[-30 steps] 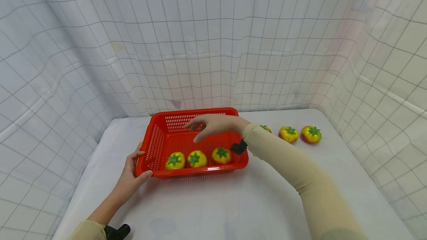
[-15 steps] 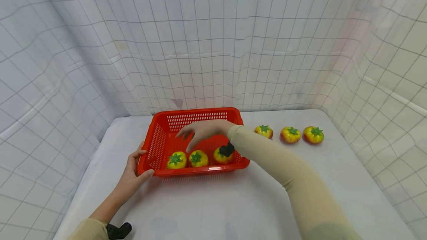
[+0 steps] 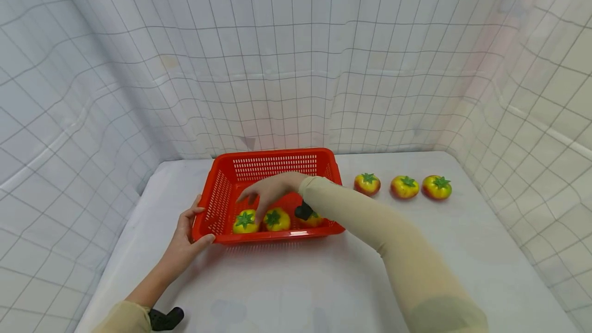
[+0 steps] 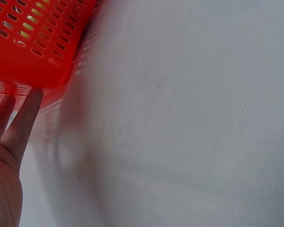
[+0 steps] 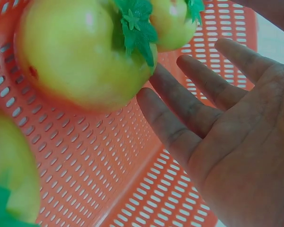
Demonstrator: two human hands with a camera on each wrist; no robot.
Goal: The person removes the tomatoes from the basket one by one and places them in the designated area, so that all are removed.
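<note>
Right hand nearer fruit; left hand holds basket.

Basket: glossy plast. | fruits: smooth, shiny, plast.-look | tbl: fine-txtd surf. | sleeve: matt cloth

No text, label, brand, number or sign can be read in the 3 views.

Red basket, green-leaved red-yellow fruits, white curtain with grey grid
</note>
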